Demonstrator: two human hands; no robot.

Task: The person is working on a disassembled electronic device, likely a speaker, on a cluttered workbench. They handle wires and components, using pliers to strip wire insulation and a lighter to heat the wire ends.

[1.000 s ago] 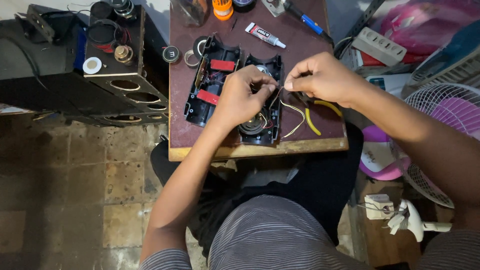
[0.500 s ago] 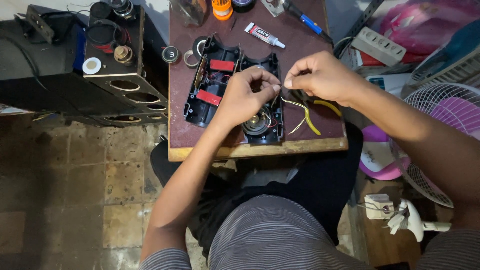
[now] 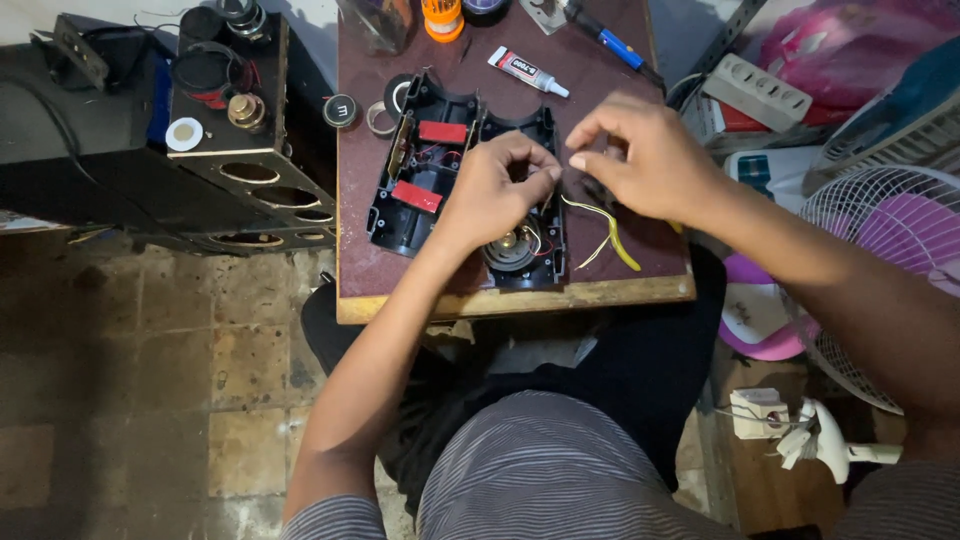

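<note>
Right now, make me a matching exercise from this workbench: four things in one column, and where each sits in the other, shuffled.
Things:
1. glue tube
2. left hand
3. white fan
4. yellow wire

Places:
A. off the table, at the right edge of view
B. far part of the table, beyond the open casing
C. on the table below the right hand
D. over the open black casing

Pairs: 1-B, 2-D, 3-A, 4-C

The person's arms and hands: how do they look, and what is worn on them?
Both forearms are bare. The left hand and right hand wear no gloves, and no rings or watch are visible. Grey, finely striped short sleeves show only at the bottom edge of the view, matching the striped shirt.
</note>
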